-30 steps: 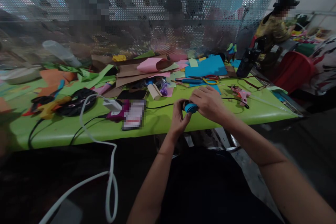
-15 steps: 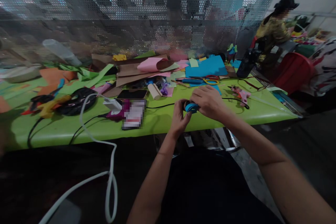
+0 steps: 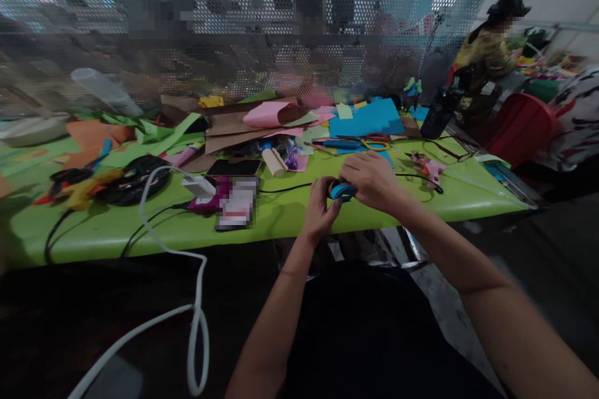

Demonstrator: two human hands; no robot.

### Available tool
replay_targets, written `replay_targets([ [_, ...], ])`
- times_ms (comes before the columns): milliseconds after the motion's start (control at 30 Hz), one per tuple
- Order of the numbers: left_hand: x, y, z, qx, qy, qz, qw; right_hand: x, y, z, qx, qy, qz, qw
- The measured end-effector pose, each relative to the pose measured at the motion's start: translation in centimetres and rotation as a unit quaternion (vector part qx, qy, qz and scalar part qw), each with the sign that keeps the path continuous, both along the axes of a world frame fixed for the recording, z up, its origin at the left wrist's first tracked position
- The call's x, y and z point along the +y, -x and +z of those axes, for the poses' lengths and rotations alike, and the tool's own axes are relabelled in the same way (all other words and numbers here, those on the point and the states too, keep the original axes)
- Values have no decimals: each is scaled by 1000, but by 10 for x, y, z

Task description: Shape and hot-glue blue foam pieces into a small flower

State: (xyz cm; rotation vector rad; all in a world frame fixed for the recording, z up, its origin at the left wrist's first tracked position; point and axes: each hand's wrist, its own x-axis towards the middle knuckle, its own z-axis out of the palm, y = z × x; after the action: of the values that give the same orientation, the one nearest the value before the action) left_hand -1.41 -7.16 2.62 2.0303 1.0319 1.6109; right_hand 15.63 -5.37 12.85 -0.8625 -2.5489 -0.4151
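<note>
A small roll of blue paper (image 3: 343, 192) is held between my two hands, over the front part of the green table (image 3: 276, 218). My left hand (image 3: 321, 209) is closed on its left side, thumb along the near edge. From the right, my right hand (image 3: 372, 181) grips it with bent fingers that partly cover it. Just beyond the hands lie a blue-handled tool (image 3: 344, 144), yellow-and-red-handled scissors (image 3: 374, 143) and a large blue sheet (image 3: 367, 120). A pink glue gun (image 3: 431, 169) rests to the right.
Left of my hands are a phone (image 3: 238, 202), a dark phone-like slab (image 3: 234, 167), a purple power strip (image 3: 208, 199) and a looping white cable (image 3: 199, 287). Paper scraps fill the back, below a perforated metal screen (image 3: 262, 68). A person (image 3: 486, 56) sits at far right near a red chair (image 3: 519, 128).
The blue roll has turned or shifted slightly between my fingers. Both hands keep nearly the same place, and the view has moved very little.
</note>
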Motion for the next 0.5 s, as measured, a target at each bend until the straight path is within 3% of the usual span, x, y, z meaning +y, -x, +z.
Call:
replay_targets([
  [500,0,-1,1,1,0,-14,1000,6,0,0,25,6,-11,1000],
])
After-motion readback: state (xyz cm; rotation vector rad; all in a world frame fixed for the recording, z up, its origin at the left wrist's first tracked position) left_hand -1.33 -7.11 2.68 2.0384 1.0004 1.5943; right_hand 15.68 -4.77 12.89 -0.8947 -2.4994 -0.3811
